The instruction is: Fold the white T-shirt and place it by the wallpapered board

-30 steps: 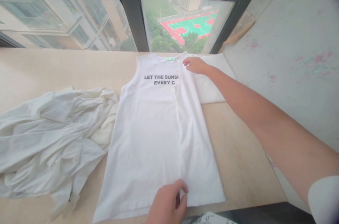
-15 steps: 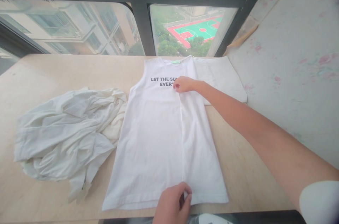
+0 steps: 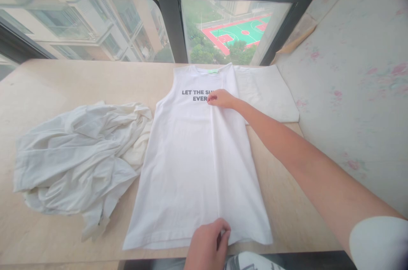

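A white sleeveless shirt (image 3: pixel 178 155) with dark lettering across its chest lies spread out, neck toward the window. My right hand (image 3: pixel 222 98) reaches over from the right and pinches the fabric at the chest, covering part of the lettering. Close to the hem, my left hand (image 3: pixel 208 242) is closed in a pinch on the same shirt. Between the two hands a raised crease runs lengthwise down the cloth. A flat, folded white cloth (image 3: pixel 266 91) lies at the upper right, partly under the shirt's shoulder.
A crumpled heap of white clothing (image 3: pixel 79 155) lies on the left, against the shirt's side. Everything rests on a pale wooden table (image 3: pixel 134 81). Dark window frames (image 3: pixel 174 27) stand along the far edge, and a flowered wall (image 3: pixel 350 83) bounds the right.
The right hand has shifted slightly left with the pinched fabric, and the lengthwise crease has moved left and grown sharper. The left hand stays near the hem. The view has tilted slightly.
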Demonstrator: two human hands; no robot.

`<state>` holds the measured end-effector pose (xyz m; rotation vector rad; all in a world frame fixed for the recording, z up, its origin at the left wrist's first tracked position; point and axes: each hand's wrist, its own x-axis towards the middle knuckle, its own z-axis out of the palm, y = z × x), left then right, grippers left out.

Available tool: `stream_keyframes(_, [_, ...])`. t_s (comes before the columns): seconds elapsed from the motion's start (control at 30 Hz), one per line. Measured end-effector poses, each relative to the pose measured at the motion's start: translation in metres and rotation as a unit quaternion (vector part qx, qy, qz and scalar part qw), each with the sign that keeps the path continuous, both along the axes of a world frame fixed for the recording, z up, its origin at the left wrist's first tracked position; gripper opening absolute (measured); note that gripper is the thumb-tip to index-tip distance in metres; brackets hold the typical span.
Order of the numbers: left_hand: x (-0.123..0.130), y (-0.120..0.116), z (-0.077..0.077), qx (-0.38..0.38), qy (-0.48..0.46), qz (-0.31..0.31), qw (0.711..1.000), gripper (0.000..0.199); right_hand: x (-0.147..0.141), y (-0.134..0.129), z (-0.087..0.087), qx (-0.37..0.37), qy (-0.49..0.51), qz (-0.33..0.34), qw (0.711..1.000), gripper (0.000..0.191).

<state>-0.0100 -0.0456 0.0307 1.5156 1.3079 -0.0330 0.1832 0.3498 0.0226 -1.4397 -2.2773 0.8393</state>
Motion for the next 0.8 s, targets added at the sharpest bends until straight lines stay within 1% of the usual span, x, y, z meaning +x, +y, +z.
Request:
stream_keyframes(0.07, [0.000, 0.000, 0.000, 0.003, 0.007, -0.004, 1.000, 0.024, -0.003, -0.002, -0.008, 0.018, -0.012, -0.009, 1.000, 0.017])
stream_keyframes(0.13, [-0.002, 0.000, 0.001, 0.006, 0.010, -0.010, 1.000, 0.025, -0.004, -0.005, -0.012, 0.039, -0.017, -0.013, 0.999, 0.017])
stream_keyframes(0.2, [-0.004, 0.002, 0.001, 0.007, 0.009, -0.013, 1.000, 0.026, -0.003, -0.012, -0.013, 0.077, -0.009, -0.017, 0.997, 0.019])
stream_keyframes(0.27, [-0.009, 0.003, 0.001, -0.006, -0.002, -0.008, 1.000, 0.027, 0.002, -0.026, -0.012, 0.132, 0.009, -0.033, 0.991, 0.025])
stream_keyframes(0.37, [-0.018, 0.005, 0.004, -0.043, -0.026, -0.003, 0.999, 0.028, 0.016, -0.061, -0.013, 0.195, 0.011, -0.075, 0.978, 0.037])
stream_keyframes(0.43, [-0.025, 0.006, 0.008, -0.051, -0.026, -0.024, 0.998, 0.030, 0.027, -0.091, -0.018, 0.202, -0.025, -0.084, 0.976, 0.041])
stream_keyframes(0.5, [-0.031, 0.011, 0.014, -0.039, -0.008, -0.058, 0.997, 0.033, 0.033, -0.123, -0.024, 0.187, -0.072, -0.070, 0.977, 0.043])
stream_keyframes(0.57, [-0.032, 0.022, 0.020, 0.000, 0.014, -0.075, 0.997, 0.033, 0.034, -0.160, -0.030, 0.165, -0.102, -0.043, 0.980, 0.045])
stream_keyframes(0.6, [-0.031, 0.031, 0.022, 0.032, 0.024, -0.073, 0.996, 0.033, 0.031, -0.180, -0.031, 0.155, -0.108, -0.031, 0.982, 0.046])
stream_keyframes(0.67, [-0.023, 0.056, 0.024, 0.126, 0.044, -0.061, 0.989, 0.032, 0.023, -0.224, -0.031, 0.139, -0.104, -0.019, 0.985, 0.047])
stream_keyframes(0.73, [-0.008, 0.087, 0.022, 0.245, 0.063, -0.055, 0.966, 0.031, 0.012, -0.272, -0.027, 0.128, -0.091, -0.019, 0.987, 0.048])
stream_keyframes(0.8, [0.009, 0.118, 0.015, 0.359, 0.078, -0.064, 0.928, 0.029, 0.003, -0.320, -0.019, 0.125, -0.065, -0.010, 0.990, 0.047])
